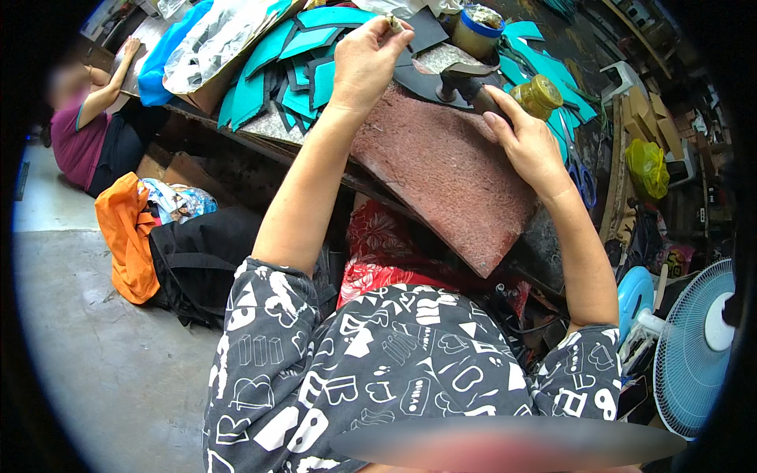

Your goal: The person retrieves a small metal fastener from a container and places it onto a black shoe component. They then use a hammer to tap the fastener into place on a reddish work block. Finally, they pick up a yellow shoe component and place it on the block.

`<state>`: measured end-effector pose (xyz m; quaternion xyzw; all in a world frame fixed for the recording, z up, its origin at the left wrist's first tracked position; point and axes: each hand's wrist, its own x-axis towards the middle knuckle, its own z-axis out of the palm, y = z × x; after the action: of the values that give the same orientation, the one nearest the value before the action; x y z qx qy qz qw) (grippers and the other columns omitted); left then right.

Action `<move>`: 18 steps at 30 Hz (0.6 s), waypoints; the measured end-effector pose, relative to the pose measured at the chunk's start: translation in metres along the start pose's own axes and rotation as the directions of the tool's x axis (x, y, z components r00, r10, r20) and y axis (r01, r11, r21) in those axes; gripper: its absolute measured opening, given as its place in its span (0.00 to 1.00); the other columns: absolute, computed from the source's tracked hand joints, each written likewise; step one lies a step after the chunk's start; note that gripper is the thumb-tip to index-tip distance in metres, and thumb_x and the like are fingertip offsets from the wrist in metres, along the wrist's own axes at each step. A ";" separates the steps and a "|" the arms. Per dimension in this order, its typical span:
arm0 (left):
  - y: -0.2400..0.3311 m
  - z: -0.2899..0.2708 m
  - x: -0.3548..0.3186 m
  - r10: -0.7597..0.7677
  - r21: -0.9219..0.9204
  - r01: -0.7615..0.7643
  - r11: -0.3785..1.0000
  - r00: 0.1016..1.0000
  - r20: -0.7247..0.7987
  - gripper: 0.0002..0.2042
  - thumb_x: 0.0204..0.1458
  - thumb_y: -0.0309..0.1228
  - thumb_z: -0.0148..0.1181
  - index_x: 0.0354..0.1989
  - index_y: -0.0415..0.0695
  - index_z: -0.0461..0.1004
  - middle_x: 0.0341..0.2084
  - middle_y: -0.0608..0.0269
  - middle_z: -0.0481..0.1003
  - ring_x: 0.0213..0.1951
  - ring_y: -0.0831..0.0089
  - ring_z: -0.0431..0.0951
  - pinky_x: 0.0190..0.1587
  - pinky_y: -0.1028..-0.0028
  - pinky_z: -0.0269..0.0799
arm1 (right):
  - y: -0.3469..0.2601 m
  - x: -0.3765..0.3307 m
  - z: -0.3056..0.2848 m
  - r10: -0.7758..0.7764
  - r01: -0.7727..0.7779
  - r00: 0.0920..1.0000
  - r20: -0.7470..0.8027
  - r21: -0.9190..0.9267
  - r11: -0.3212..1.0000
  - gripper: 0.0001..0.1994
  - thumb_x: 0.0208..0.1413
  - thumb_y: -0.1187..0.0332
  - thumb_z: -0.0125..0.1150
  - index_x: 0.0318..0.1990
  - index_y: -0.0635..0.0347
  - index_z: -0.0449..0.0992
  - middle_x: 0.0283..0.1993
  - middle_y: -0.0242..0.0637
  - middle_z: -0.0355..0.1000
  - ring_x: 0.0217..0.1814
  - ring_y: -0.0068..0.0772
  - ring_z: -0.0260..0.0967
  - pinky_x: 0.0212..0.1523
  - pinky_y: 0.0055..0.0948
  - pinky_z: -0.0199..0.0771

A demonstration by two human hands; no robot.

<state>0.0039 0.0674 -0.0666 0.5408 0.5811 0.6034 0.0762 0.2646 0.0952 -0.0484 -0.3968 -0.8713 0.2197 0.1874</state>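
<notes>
My left hand [364, 69] is raised over the far side of the bench, thumb and fingers pinched on a small pale thing [393, 24] with a thin dark end; its kind is unclear. My right hand [523, 143] wraps round the handle of a hammer, whose dark metal head [448, 85] is at the far edge of a reddish rough slab [448, 175]. Under and past the hammer lie dark flat sheets [416, 79]. Many teal and black cut pieces [309, 41] are heaped left of my left hand.
A blue-rimmed jar [475, 38] and a yellowish jar [537, 96] stand beyond my right hand, near more teal pieces [573, 96]. Blue-handled scissors [583, 186] lie to the right. A fan [694, 347] stands at lower right. Another person [77, 142] sits at far left.
</notes>
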 end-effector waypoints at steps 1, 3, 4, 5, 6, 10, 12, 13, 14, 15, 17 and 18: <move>0.001 0.001 -0.004 -0.096 -0.155 0.102 0.983 0.994 0.042 0.06 0.54 0.30 0.64 0.34 0.39 0.79 0.24 0.63 0.79 0.28 0.79 0.77 0.32 0.76 0.72 | 0.000 0.000 0.000 0.022 -0.022 1.000 0.021 0.004 1.000 0.22 0.63 0.49 0.51 0.62 0.39 0.68 0.44 0.51 0.77 0.49 0.56 0.75 0.50 0.48 0.73; 0.000 0.002 -0.011 -0.184 -0.193 0.199 0.961 0.978 0.094 0.04 0.53 0.27 0.65 0.34 0.40 0.79 0.22 0.69 0.78 0.26 0.87 0.74 0.29 0.82 0.71 | 0.001 0.000 0.000 0.040 -0.040 0.999 0.037 0.004 0.999 0.22 0.63 0.49 0.51 0.62 0.39 0.68 0.45 0.51 0.77 0.49 0.56 0.75 0.50 0.48 0.73; -0.003 0.001 -0.013 -0.189 -0.111 0.199 0.974 0.977 0.093 0.04 0.53 0.27 0.65 0.33 0.39 0.79 0.22 0.70 0.78 0.25 0.86 0.74 0.30 0.81 0.71 | 0.001 0.000 0.000 0.037 -0.037 0.999 0.031 0.000 0.999 0.22 0.63 0.49 0.51 0.62 0.39 0.68 0.45 0.51 0.77 0.50 0.55 0.75 0.50 0.48 0.73; -0.005 0.002 -0.015 -0.206 -0.101 0.211 0.972 0.977 0.053 0.04 0.53 0.26 0.65 0.33 0.39 0.79 0.22 0.69 0.78 0.25 0.86 0.74 0.30 0.81 0.71 | 0.001 0.000 0.000 0.019 -0.019 1.000 0.017 -0.003 1.000 0.22 0.63 0.49 0.51 0.62 0.39 0.68 0.45 0.51 0.77 0.50 0.55 0.75 0.50 0.48 0.73; -0.008 0.002 -0.016 -0.223 -0.091 0.224 0.970 0.975 0.013 0.04 0.53 0.26 0.65 0.33 0.39 0.79 0.22 0.68 0.78 0.24 0.86 0.74 0.29 0.81 0.71 | 0.001 0.000 0.001 0.030 -0.030 0.999 0.022 -0.003 1.000 0.22 0.63 0.49 0.51 0.62 0.39 0.68 0.45 0.51 0.77 0.50 0.55 0.75 0.50 0.48 0.73; -0.019 0.004 -0.015 -0.265 -0.132 0.264 0.955 0.964 0.012 0.04 0.52 0.26 0.64 0.33 0.39 0.78 0.22 0.67 0.78 0.25 0.85 0.75 0.30 0.80 0.72 | 0.002 0.000 0.001 0.000 0.000 1.000 -0.010 -0.014 1.000 0.22 0.63 0.49 0.51 0.63 0.39 0.68 0.46 0.50 0.78 0.50 0.54 0.75 0.51 0.47 0.73; -0.023 0.004 -0.013 -0.324 -0.221 0.323 0.920 0.945 0.030 0.04 0.52 0.26 0.64 0.32 0.39 0.78 0.21 0.67 0.78 0.25 0.85 0.76 0.31 0.79 0.73 | 0.004 0.000 0.002 -0.017 0.017 1.000 -0.022 -0.020 1.000 0.23 0.63 0.48 0.51 0.63 0.39 0.67 0.46 0.50 0.77 0.51 0.54 0.75 0.51 0.47 0.73; -0.024 0.003 -0.012 -0.290 -0.171 0.293 0.941 0.956 0.040 0.04 0.52 0.26 0.64 0.32 0.39 0.78 0.22 0.66 0.79 0.25 0.83 0.77 0.31 0.78 0.73 | 0.005 0.000 0.003 -0.020 0.019 1.000 -0.019 -0.019 1.000 0.23 0.63 0.48 0.51 0.63 0.39 0.67 0.46 0.50 0.77 0.51 0.54 0.75 0.51 0.47 0.73; -0.024 0.003 -0.011 -0.256 -0.122 0.260 0.958 0.965 0.053 0.04 0.52 0.26 0.63 0.32 0.39 0.78 0.22 0.64 0.79 0.25 0.82 0.78 0.32 0.77 0.74 | 0.006 0.000 0.004 -0.042 0.041 0.999 -0.033 -0.019 0.999 0.23 0.63 0.48 0.51 0.63 0.39 0.67 0.46 0.50 0.77 0.51 0.54 0.75 0.51 0.47 0.73; -0.024 0.003 -0.011 -0.231 -0.075 0.235 0.969 0.971 0.057 0.04 0.53 0.27 0.63 0.32 0.39 0.78 0.23 0.62 0.80 0.25 0.80 0.79 0.32 0.76 0.75 | 0.007 0.000 0.005 0.003 -0.003 1.000 -0.004 -0.012 1.000 0.23 0.63 0.49 0.51 0.63 0.39 0.68 0.46 0.50 0.77 0.51 0.53 0.75 0.51 0.46 0.73; -0.022 0.003 -0.010 -0.124 0.035 0.122 0.992 0.991 0.056 0.05 0.53 0.27 0.63 0.33 0.39 0.78 0.24 0.58 0.80 0.26 0.72 0.81 0.33 0.73 0.75 | 0.007 0.002 0.004 0.036 -0.036 0.999 0.013 -0.002 0.999 0.22 0.63 0.50 0.52 0.62 0.39 0.69 0.47 0.50 0.77 0.51 0.52 0.75 0.51 0.43 0.73; -0.020 0.002 -0.009 -0.117 0.104 0.109 0.989 0.990 0.076 0.05 0.52 0.28 0.63 0.33 0.38 0.77 0.25 0.56 0.80 0.27 0.68 0.81 0.34 0.71 0.76 | 0.005 0.005 0.002 0.038 -0.039 0.999 0.023 0.048 0.998 0.21 0.63 0.50 0.53 0.62 0.40 0.69 0.47 0.49 0.77 0.50 0.51 0.75 0.51 0.42 0.73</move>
<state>-0.0012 0.0682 -0.0880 0.5342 0.6368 0.5457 0.1067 0.2637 0.1016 -0.0522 -0.4063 -0.8599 0.2487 0.1833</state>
